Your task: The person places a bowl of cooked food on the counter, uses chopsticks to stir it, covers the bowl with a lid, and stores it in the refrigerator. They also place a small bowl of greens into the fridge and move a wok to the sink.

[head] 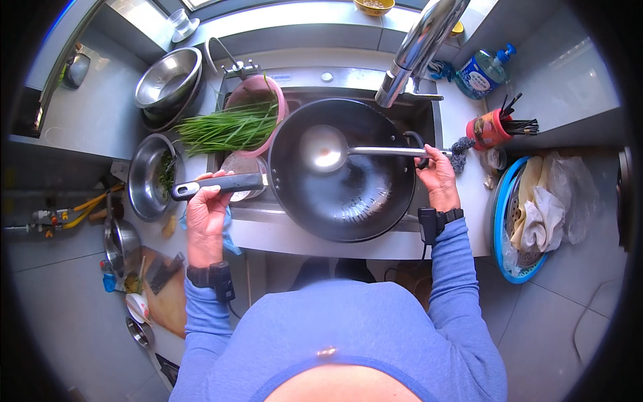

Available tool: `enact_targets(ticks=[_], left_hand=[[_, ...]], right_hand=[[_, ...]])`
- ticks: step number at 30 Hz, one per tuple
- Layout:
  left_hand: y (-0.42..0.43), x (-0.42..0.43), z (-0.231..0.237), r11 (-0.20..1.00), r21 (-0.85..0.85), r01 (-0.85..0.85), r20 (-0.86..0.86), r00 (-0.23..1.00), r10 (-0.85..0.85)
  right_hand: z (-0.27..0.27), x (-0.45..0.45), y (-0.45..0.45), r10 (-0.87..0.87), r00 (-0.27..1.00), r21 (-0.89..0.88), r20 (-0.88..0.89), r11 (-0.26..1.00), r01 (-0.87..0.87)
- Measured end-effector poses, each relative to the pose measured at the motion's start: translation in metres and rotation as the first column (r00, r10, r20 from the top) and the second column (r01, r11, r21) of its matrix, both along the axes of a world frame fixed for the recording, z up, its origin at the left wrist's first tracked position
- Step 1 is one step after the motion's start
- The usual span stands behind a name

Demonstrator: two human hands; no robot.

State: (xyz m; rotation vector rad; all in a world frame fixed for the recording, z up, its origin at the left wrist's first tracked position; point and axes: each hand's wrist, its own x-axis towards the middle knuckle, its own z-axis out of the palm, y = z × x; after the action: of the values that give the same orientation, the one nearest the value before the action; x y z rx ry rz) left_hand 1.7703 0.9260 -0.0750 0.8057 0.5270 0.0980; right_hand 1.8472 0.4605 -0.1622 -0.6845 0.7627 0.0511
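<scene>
A dark wok [311,216] is held over a kitchen sink [258,213]. My left hand [210,211] grips its long black handle [226,185]. My right hand [437,176] is at the opposite rim, by the small loop handle [416,140], and also holds the metal handle of a ladle [324,149], whose bowl lies inside the wok. A chrome faucet [409,55] rises behind the wok's right side. Long green stalks [231,125] rest across a pink basin [275,100] at the wok's left, with a round, partly hidden container [241,166] below it.
Steel bowls [168,78] and a bowl of chopped greens [143,176] stand left, near a cutting board [168,301] with a cleaver. Dish soap [479,75], a red holder [487,130], a dark scrubber [459,153] and a blue-rimmed basket [497,216] are at right.
</scene>
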Motion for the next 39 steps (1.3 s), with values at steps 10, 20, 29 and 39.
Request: enact_targets(ticks=[10,20,29,39], left_hand=[[-0.009,0.017,-0.051,0.995,-0.094,-0.042,-0.056,0.998,0.037],[-0.032,0.026,-0.074,0.987,-0.144,-0.072,-0.101,0.993,0.057],[-0.041,0.034,-0.105,0.982,-0.163,-0.091,-0.108,0.991,0.074],[-0.048,0.034,-0.135,0.981,-0.180,-0.078,-0.070,0.995,0.066]], right_hand=[[-0.063,0.040,-0.007,-0.047,0.997,-0.050,-0.066,0.998,0.044],[-0.125,0.054,-0.011,-0.030,0.990,-0.156,-0.140,0.988,0.008],[-0.175,0.064,-0.022,-0.059,0.982,-0.096,-0.181,0.994,0.042],[-0.205,0.069,-0.030,-0.028,0.972,-0.022,-0.232,0.999,0.023]])
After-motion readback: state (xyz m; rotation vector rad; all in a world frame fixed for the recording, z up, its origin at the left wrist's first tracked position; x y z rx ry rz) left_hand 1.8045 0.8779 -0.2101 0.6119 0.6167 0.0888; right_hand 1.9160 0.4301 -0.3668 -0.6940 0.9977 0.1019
